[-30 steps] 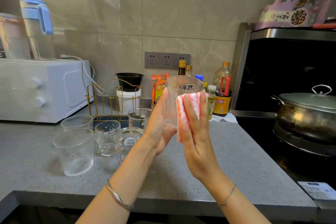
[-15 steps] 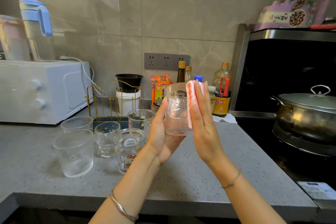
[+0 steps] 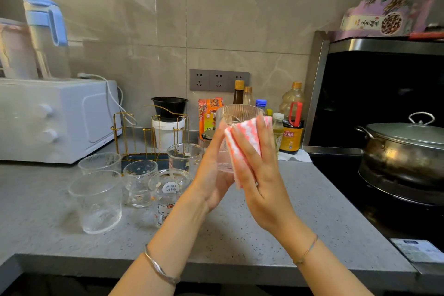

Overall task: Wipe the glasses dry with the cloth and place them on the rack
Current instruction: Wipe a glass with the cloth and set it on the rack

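On the right hand (image 3: 262, 182) the straight fingers (image 3: 263, 142) press the pink cloth (image 3: 242, 151) flat on the glass (image 3: 237, 114). The cloth has slid from the glass's three o'clock side to its near face, so wiping goes on. The left hand (image 3: 212, 175) grips the glass from nine o'clock, above the tabletop (image 3: 300, 199). The gold rack (image 3: 144, 137) at ten o'clock seems unfilled. The left fingers behind the glass are hidden, and any remaining wetness is unreadable.

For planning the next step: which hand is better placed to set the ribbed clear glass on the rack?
Probably left hand: it grips the ribbed clear glass, nearer the gold wire rack; right hand presses the pink-white cloth.
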Motion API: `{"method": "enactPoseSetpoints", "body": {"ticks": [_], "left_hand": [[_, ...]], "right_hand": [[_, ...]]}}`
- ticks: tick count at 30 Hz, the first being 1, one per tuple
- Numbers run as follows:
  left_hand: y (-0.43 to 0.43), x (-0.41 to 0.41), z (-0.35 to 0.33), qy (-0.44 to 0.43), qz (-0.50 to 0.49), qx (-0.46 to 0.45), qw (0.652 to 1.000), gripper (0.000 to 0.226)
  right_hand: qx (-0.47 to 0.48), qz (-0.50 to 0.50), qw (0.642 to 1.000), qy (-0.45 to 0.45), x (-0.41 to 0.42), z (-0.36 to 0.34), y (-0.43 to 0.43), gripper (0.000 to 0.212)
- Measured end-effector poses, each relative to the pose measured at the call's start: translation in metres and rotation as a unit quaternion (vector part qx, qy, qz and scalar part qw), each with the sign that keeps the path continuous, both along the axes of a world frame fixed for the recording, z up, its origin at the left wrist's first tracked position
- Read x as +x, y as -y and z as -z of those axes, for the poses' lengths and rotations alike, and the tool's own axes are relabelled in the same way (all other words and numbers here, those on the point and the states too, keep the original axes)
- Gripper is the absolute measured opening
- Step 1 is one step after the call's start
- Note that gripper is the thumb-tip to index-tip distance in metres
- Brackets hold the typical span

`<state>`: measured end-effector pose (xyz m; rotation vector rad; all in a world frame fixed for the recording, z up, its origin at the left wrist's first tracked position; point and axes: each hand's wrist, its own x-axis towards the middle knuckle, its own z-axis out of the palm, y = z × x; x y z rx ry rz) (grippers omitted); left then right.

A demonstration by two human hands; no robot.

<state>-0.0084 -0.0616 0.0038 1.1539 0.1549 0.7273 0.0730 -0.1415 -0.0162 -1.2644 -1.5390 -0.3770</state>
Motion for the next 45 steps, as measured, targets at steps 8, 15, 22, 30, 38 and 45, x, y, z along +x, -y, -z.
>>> {"method": "enactPoseSetpoints", "body": {"ticks": [8,15,22,30,38,45], "left_hand": [[0.005,0.002,0.013,0.081,0.039,-0.067,0.994,0.062],[0.0,0.002,-0.004,0.075,-0.013,-0.048,0.996,0.073],[-0.001,-0.002,-0.005,-0.017,-0.035,0.015,0.999,0.063],[0.002,-0.001,0.012,-0.026,-0.005,-0.023,0.999,0.05],[-0.011,-0.003,0.017,-0.043,0.014,-0.017,0.999,0.097],[-0.017,-0.005,0.013,-0.066,0.018,-0.016,0.998,0.105]], "right_hand": [[-0.016,-0.093,0.978,-0.186,0.008,-0.03,-0.011,0.042],[-0.031,-0.115,0.976,-0.18,-0.016,-0.001,-0.004,0.045],[-0.015,-0.018,0.996,-0.082,-0.005,0.009,-0.009,0.049],[-0.01,-0.071,0.983,-0.168,0.022,-0.042,-0.01,0.035],[-0.178,-0.012,0.962,-0.206,0.052,-0.088,-0.002,0.026],[-0.41,-0.057,0.904,-0.106,0.057,-0.113,0.014,0.038]]}}
